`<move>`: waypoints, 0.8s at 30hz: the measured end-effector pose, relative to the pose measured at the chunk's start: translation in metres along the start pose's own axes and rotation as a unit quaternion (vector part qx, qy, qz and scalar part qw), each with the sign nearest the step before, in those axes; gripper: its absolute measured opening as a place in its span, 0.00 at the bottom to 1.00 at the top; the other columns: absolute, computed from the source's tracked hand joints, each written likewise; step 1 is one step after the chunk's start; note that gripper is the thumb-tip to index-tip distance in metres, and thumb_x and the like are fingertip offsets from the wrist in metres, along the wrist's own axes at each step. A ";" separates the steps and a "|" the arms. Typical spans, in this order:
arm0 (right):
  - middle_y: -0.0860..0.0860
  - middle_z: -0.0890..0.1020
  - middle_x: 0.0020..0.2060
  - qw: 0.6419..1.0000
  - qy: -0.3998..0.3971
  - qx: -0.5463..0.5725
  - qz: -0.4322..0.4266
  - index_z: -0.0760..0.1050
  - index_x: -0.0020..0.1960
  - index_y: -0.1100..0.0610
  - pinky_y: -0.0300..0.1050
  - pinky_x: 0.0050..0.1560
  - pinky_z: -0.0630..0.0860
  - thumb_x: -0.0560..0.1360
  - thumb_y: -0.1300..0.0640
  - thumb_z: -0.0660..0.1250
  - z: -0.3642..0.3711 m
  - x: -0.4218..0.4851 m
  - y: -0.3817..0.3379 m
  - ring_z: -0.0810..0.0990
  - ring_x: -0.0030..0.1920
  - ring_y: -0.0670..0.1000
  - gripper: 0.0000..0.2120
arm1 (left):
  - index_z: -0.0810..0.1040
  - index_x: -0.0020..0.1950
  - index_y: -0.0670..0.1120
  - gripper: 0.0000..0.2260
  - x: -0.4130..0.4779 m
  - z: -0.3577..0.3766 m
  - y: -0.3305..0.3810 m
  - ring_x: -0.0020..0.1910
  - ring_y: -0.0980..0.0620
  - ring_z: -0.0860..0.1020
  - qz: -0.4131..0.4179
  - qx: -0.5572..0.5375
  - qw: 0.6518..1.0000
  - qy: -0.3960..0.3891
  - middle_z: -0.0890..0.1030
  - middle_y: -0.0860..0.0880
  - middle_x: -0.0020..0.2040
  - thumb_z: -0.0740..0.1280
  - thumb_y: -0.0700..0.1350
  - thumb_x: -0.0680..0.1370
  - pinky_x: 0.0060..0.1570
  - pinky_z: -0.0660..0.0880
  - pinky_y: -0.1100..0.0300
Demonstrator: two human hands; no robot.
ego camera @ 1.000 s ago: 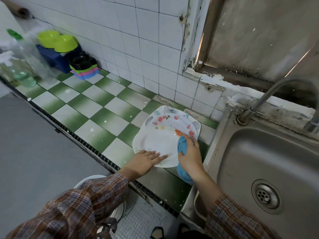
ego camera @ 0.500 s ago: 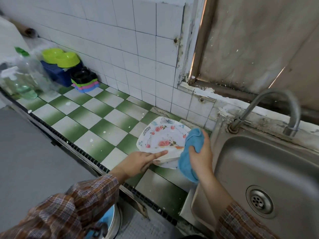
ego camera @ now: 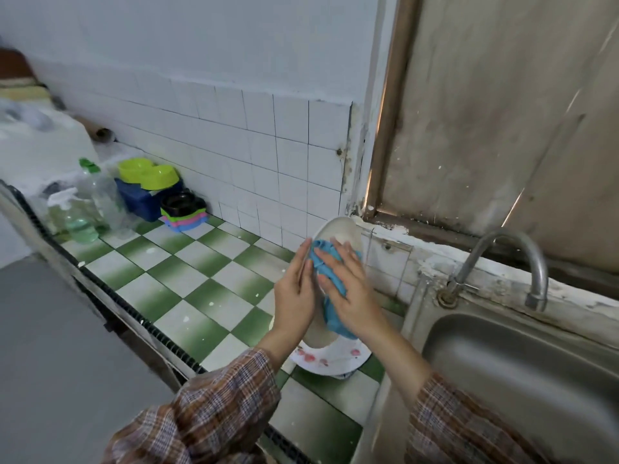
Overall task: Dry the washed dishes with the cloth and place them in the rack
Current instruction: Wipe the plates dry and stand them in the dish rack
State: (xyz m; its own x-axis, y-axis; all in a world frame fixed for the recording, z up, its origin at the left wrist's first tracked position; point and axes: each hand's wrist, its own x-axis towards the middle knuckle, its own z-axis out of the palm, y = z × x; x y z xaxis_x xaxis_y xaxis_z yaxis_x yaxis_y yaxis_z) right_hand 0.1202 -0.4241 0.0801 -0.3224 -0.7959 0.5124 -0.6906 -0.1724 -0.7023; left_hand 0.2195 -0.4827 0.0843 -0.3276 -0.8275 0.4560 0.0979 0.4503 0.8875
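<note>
Leftmost, clear bottles (ego camera: 87,202) and green bowls (ego camera: 149,174) by the tiled wall. Next, left hand (ego camera: 294,296), fingers straight, laid flat against the edge of a white plate (ego camera: 341,229) held upright above the checkered counter (ego camera: 187,272). Blue cloth (ego camera: 333,318) pressed onto the plate's back by right hand (ego camera: 348,293), fingers spread flat. Beneath, a flowered plate (ego camera: 331,361) lying on the counter. Far right, sink (ego camera: 519,380).

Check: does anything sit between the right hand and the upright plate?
Only the blue cloth, which the right hand presses flat against the upright plate. The left hand touches the plate's rim directly. No rack is identifiable in view.
</note>
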 end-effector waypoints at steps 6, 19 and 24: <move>0.53 0.76 0.66 0.937 0.247 0.098 0.226 0.74 0.67 0.55 0.42 0.66 0.68 0.83 0.55 0.58 -0.055 0.083 -0.017 0.73 0.67 0.52 0.15 | 0.72 0.64 0.58 0.16 0.006 -0.010 0.054 0.67 0.66 0.70 0.013 -0.109 0.994 0.023 0.74 0.62 0.65 0.58 0.39 0.83 0.67 0.66 0.68; 0.47 0.69 0.71 0.967 0.220 0.123 0.046 0.69 0.71 0.51 0.53 0.74 0.61 0.79 0.48 0.55 -0.055 0.095 -0.061 0.64 0.74 0.48 0.22 | 0.74 0.63 0.56 0.15 0.012 -0.013 0.099 0.62 0.64 0.75 0.050 -0.193 0.962 0.188 0.77 0.59 0.62 0.59 0.39 0.83 0.57 0.72 0.70; 0.50 0.60 0.76 0.964 -0.040 -0.089 -0.249 0.62 0.75 0.50 0.46 0.77 0.51 0.81 0.52 0.55 -0.048 0.063 -0.045 0.55 0.78 0.50 0.22 | 0.75 0.64 0.55 0.14 0.033 -0.031 0.096 0.49 0.63 0.80 -0.034 -0.266 0.926 0.264 0.83 0.60 0.52 0.59 0.40 0.83 0.48 0.75 0.67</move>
State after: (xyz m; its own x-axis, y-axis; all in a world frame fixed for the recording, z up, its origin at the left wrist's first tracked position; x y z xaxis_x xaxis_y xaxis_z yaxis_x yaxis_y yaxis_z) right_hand 0.1002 -0.4384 0.1678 0.1240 -0.6837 0.7192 -0.8494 -0.4479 -0.2793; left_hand 0.2472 -0.4773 0.1872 0.1417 -0.9600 0.2414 0.5894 0.2777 0.7586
